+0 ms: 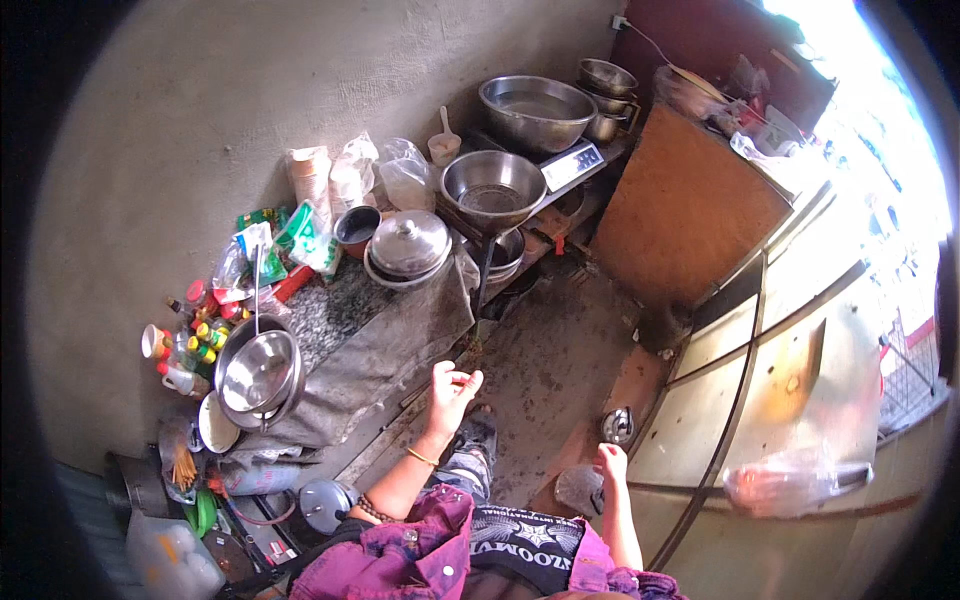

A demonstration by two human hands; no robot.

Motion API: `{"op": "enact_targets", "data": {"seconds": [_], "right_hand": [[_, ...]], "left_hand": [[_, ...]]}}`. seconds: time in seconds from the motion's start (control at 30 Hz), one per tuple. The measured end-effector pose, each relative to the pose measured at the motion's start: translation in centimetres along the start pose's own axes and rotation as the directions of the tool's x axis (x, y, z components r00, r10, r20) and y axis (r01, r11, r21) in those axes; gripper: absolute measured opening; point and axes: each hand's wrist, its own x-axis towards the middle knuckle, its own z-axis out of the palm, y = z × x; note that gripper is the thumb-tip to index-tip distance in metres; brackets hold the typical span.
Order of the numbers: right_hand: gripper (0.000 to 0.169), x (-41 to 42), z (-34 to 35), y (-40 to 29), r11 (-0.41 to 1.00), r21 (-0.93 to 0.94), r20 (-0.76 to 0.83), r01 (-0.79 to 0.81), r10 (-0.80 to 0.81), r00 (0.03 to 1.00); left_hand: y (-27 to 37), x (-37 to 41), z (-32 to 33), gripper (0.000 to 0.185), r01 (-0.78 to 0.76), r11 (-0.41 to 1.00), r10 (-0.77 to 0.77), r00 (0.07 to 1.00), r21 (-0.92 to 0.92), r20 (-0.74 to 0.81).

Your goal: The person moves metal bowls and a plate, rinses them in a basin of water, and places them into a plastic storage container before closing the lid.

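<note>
Raised over the floor in the middle, my left hand (pixel 451 399) has curled fingers, its thumb and forefinger near each other, and nothing visible in it. My right hand (pixel 611 462) hangs farther right with bent fingers; whether it holds anything is not plain. A shiny metal kettle or pot (pixel 618 425) lies on the floor just beyond it, and a clear plastic jug (pixel 578 489) is to its left. Left of my left hand, a cloth-edged counter (pixel 352 382) bears a lidded steel pot (pixel 410 244) and a steel bowl (pixel 262 365) with a long-handled ladle.
Sauce bottles (pixel 214 341) crowd the counter's left end. Farther back are a steel basin (pixel 493 187), a larger basin of liquid (pixel 538 109) and a digital scale (pixel 572 165). A brown wooden panel (pixel 690 202) and metal-framed panels (pixel 787 375) stand at the right. A lidded pot (pixel 325 506) sits lower left.
</note>
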Motion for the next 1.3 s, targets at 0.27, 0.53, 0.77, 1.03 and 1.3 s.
{"op": "enact_targets", "data": {"seconds": [0.27, 0.53, 0.77, 1.03, 1.3], "right_hand": [[0.021, 18.3, 7.5, -15.7, 0.987, -0.103, 0.152, 0.125, -0.109, 0.982], [0.023, 29.2, 9.9, -31.1, 0.936, -0.226, 0.234, 0.270, -0.217, 0.948], [0.018, 42.5, 13.4, -42.0, 0.896, -0.187, 0.469, 0.403, -0.279, 0.838], [0.023, 46.2, 28.6, -54.5, 0.459, -0.069, 0.809, 0.886, -0.494, 0.319], [0.036, 40.6, 37.9, -60.7, 0.063, 0.133, 0.779, 0.989, -0.624, -0.065]], "left_hand": [[-3.8, 17.1, 4.1, 0.038, 0.023, 0.970, -0.002, 0.996, 0.244, -0.084], [-2.2, 30.9, 11.7, 0.028, -0.073, 0.957, 0.124, 0.978, 0.280, -0.169], [-5.7, 38.8, 15.6, 0.036, -0.009, 0.904, 0.265, 0.796, 0.428, -0.544], [-10.0, 46.4, 13.4, 0.009, 0.135, 0.991, -0.088, 0.511, -0.021, -0.855], [0.3, 43.5, 12.1, 0.022, -0.269, 0.938, 0.329, 0.501, 0.217, -0.801]]}}
